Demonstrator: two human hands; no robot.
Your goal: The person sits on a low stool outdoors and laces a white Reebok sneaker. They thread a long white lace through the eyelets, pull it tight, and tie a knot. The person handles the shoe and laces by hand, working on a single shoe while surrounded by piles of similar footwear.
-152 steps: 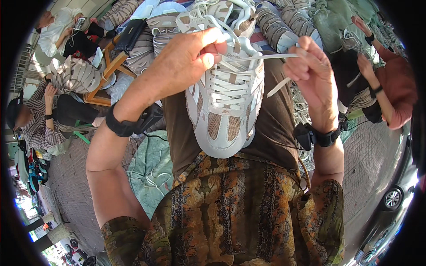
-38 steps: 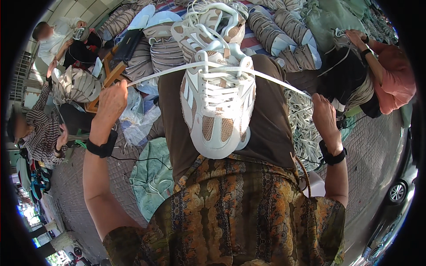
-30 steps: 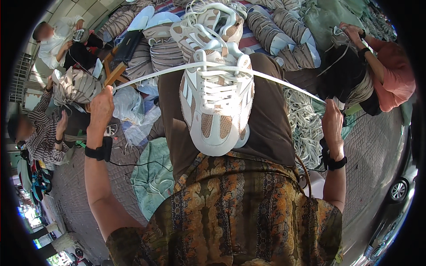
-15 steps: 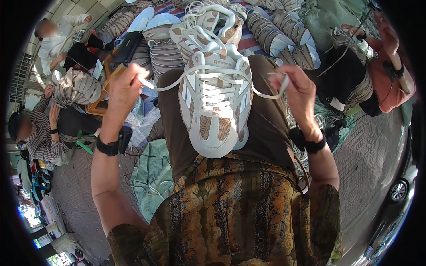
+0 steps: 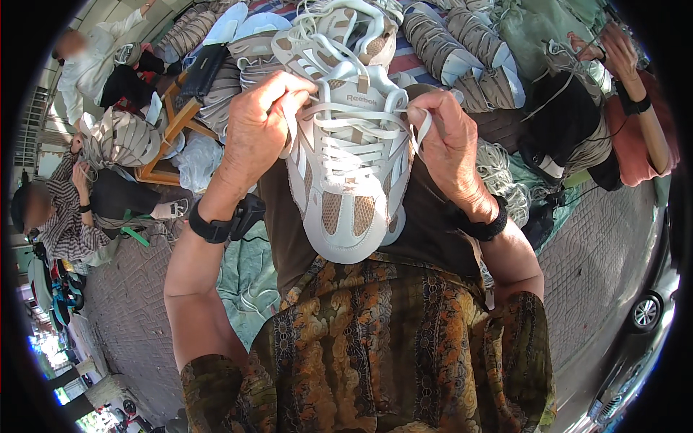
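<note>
- Your left hand [image 5: 261,123] pinches the lace [image 5: 354,153] beside the shoe's collar; its curled fingers hide the exact grip.
- Your right hand [image 5: 449,141] holds the lace's other side between thumb and finger, a short bend showing below.
- The shoe [image 5: 351,216] rests on your brown lap [image 5: 440,209], toe toward you; its heel is hard to make out against the shoe [image 5: 339,29] beyond.
- Beneath its toe, another sole is mostly covered.
- The fisheye rim cuts off the car [image 5: 635,339] at right; the co-workers' faces are blurred.
- Around you: patterned paving [image 5: 130,310], a green cloth [image 5: 245,281] partly behind your left arm, a wooden frame [image 5: 177,130], stacked uppers [image 5: 437,40] on a striped sheet.
</note>
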